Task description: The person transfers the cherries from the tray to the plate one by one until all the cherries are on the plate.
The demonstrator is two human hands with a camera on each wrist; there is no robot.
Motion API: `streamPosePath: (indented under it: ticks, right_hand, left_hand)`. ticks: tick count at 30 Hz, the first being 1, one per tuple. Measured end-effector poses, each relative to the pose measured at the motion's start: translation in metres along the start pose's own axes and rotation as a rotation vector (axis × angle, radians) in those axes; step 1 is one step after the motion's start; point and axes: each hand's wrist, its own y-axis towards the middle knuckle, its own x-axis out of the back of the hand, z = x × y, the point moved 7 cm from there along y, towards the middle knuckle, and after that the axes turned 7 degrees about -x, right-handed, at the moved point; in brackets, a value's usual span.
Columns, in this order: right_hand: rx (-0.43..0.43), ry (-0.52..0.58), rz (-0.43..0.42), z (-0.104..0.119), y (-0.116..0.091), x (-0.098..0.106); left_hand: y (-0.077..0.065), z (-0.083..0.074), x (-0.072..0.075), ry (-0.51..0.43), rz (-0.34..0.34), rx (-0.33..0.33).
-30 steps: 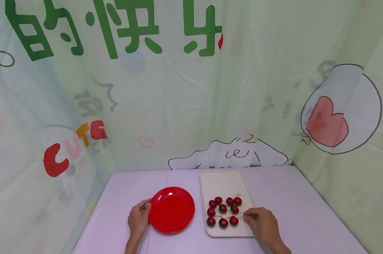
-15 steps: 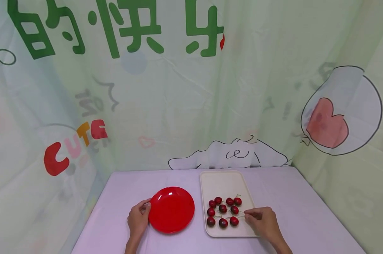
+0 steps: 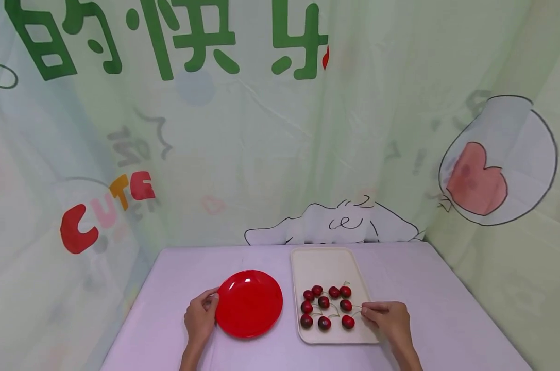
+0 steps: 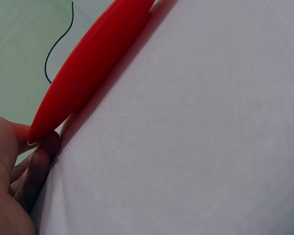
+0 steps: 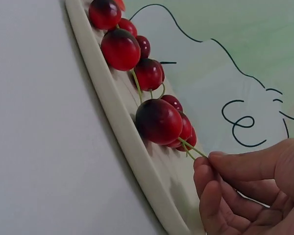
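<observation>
My left hand (image 3: pixel 200 317) grips the left rim of a red plate (image 3: pixel 249 305); the left wrist view shows the thumb over the rim and fingers beneath it. To the right lies a cream tray (image 3: pixel 326 263) with several dark red cherries, some with green stems, grouped in its near half. At the tray's right edge my right hand (image 3: pixel 391 322) pinches thin stems between thumb and fingertips. Two stems run to these fingertips, from a near cherry (image 3: pixel 348 322) and one behind it (image 3: pixel 346 305). In the right wrist view, the front cherry (image 5: pixel 159 121) partly hides others.
A pale lilac cloth covers the table (image 3: pixel 446 309). Behind it and at both sides hang printed curtains (image 3: pixel 280 154) with green characters and drawings. A narrow strip of cloth separates plate and tray.
My right hand has shifted slightly right, and the two cherries at its fingertips have moved right, apart from their neighbours. The left hand keeps its hold on the plate. The head view has tilted slightly.
</observation>
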Motion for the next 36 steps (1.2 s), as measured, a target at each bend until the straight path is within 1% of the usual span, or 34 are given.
streamPosePath:
  ticks: [3, 10, 15, 20, 23, 27, 29, 32, 36]
  right_hand:
    - [-0.029, 0.075, 0.021, 0.0036, -0.0015, -0.0013]
    - [-0.08, 0.117, 0.006, -0.0002, -0.0095, 0.0025]
    - [-0.09, 0.183, 0.005, -0.0033, -0.0064, 0.0033]
    - [-0.106, 0.202, 0.002, -0.0041, -0.0031, 0.0053]
    - [-0.132, 0.221, -0.01, -0.0048, -0.0026, 0.0055]
    - [-0.165, 0.278, -0.026, -0.0047, -0.0019, 0.0043]
    - [-0.175, 0.316, -0.019, -0.0045, -0.0018, 0.003]
    - [-0.172, 0.368, 0.017, -0.0043, -0.0023, 0.0006]
    - [-0.168, 0.413, 0.059, -0.0033, -0.0052, -0.0024]
  left_hand:
    - [0.0019, 0.0, 0.0018, -0.006, -0.004, -0.008]
    - [-0.0017, 0.0036, 0.0002, 0.015, 0.022, 0.017]
    - [-0.0005, 0.0053, 0.001, 0.013, 0.019, 0.018]
    - [0.0029, 0.0054, 0.0, 0.008, 0.018, 0.025]
    - [0.0043, 0.0049, 0.0003, 0.012, 0.014, 0.018]
    - [0.0048, 0.0047, 0.0008, 0.01, 0.009, 0.016]
    - [0.0045, 0.0048, 0.0007, 0.007, 0.01, 0.017]
    - [0.0041, 0.0053, 0.0001, 0.001, 0.012, 0.01]
    - [0.0033, 0.0061, -0.0009, -0.009, 0.013, 0.009]
